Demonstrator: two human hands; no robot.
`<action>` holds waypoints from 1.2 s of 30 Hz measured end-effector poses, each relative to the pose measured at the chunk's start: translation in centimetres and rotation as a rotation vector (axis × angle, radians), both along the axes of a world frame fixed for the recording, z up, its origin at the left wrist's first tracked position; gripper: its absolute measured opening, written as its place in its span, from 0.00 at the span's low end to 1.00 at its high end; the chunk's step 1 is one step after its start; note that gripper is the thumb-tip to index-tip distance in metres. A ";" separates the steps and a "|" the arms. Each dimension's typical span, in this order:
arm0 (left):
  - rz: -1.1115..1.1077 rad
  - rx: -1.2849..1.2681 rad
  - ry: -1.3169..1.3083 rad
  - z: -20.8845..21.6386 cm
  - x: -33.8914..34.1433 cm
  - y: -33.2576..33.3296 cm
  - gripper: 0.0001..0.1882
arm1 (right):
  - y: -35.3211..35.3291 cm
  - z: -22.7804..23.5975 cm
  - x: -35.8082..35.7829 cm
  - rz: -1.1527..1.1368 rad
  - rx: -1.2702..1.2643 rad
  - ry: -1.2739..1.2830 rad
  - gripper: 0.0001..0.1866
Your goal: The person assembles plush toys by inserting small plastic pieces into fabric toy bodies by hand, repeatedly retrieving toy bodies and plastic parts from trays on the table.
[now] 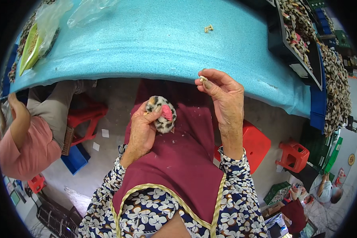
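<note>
Over my lap, my left hand [143, 126] is closed round a small plush piece [162, 125] of white fur with black spots and a tan patch. A pink fabric part [167, 112] shows on its face, close to my thumb. Higher and to the right, near the table edge, my right hand [223, 90] pinches a tiny cream plastic piece [203, 79] between thumb and fingers. Two similar cream plastic pieces [208, 29] lie on the blue foam-covered table [146, 43]. A gap separates the two hands.
A green basket [31, 49] and clear plastic bags [89, 11] sit at the table's left. Dark crates of spotted plush pieces [299, 39] stand at the right. A person in a pink top [31, 146] sits to my left. Red stools [292, 155] and a blue bin [75, 159] are on the floor.
</note>
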State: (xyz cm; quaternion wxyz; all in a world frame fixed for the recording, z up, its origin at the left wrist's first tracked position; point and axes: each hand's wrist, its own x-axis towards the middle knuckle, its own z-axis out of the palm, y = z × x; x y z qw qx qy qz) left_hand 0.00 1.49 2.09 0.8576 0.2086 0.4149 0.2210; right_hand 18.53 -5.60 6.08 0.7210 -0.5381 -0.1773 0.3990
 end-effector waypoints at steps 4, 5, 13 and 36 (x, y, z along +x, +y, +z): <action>-0.016 0.000 0.010 0.2 0.2 -0.1 0.15 | -0.3 -0.7 0.0 0.016 -0.011 0.038 0.10; -0.020 -0.001 0.013 0.1 0.2 -0.1 0.15 | -0.4 -0.9 0.0 0.013 -0.012 0.041 0.10; -0.070 -0.015 -0.016 -0.6 -0.2 -0.2 0.16 | -0.6 -0.8 -0.8 0.031 -0.020 0.165 0.09; -0.133 0.084 0.072 -0.3 1.4 -0.6 0.18 | -4.8 -4.8 -2.8 0.119 -0.077 0.175 0.10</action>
